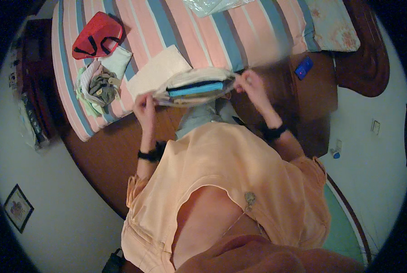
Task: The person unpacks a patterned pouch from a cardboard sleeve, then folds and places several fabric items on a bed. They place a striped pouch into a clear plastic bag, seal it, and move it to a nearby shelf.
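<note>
A pale cloth bag (203,73) hangs between my two hands above the near edge of the bed, its mouth spread wide. My left hand (144,106) pinches one end of the rim. At the opposite end, my right hand (253,84) grips the rim, slightly blurred. A flat light-blue item (197,89) shows inside, along with a dark lining or object behind it; the rest of the contents cannot be made out. Partly behind the bag, a flat cream piece (159,71), cloth or board, lies on the striped bedspread (220,37).
Left on the bed are a red bag with black straps (99,32), a pale folded cloth (120,63) and a heap of crumpled clothes (101,85). Clear plastic (213,6) lies at the far side. A blue phone-like device (304,68) rests on the wooden bedside cabinet (314,92).
</note>
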A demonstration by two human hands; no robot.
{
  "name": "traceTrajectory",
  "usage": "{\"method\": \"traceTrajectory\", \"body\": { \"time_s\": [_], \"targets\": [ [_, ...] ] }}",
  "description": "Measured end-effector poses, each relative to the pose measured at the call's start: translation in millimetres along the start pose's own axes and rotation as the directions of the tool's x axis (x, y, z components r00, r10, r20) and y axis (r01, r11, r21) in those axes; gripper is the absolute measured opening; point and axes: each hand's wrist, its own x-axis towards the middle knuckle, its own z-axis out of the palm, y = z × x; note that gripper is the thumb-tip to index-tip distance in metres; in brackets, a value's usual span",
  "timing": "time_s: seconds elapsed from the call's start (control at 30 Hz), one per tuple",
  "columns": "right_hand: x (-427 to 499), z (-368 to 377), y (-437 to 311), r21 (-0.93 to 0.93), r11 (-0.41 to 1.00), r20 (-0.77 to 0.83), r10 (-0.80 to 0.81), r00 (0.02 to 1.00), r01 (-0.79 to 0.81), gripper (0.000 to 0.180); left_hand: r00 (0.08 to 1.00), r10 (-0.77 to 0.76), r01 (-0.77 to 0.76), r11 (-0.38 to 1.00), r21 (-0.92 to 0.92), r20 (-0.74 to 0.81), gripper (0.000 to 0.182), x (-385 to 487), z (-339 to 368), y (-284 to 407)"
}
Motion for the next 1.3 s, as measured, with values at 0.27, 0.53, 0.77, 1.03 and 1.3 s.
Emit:
{"method": "traceTrajectory", "body": {
  "time_s": [0.27,0.53,0.77,1.03,1.3],
  "targets": [
    [153.8,23.8,-134.7,0.047,0.949,-0.043,-0.31,0.95,0.312,0.017,0.983,0.117,-0.068,0.948,-0.312,0.143,0.018,223.7,25.4,75.0],
    [162.1,25.3,-141.5,-0.583,0.621,0.043,-0.62,0.784,0.523,0.014,0.957,0.256,-0.223,0.951,-0.215,0.14,0.016,245.6,12.3,50.6],
    [193.7,-10.1,89.0,-0.177,0.977,-0.346,0.048,0.937,-0.116,0.012,0.974,-0.188,0.194,0.98,-0.037,0.125,0.017,193.6,103.7,-164.7],
    [151.2,-48.8,209.5,-0.287,0.951,-0.397,-0.011,0.918,-0.113,0.026,0.905,-0.308,0.372,0.908,-0.195,0.293,0.027,124.6,111.6,-245.7],
    [157.6,-46.2,219.5,0.109,0.994,-0.413,0.069,0.908,-0.026,0.028,0.847,-0.431,0.531,0.653,-0.54,0.31,0.021,124.7,113.3,-246.2]
  ]
}}
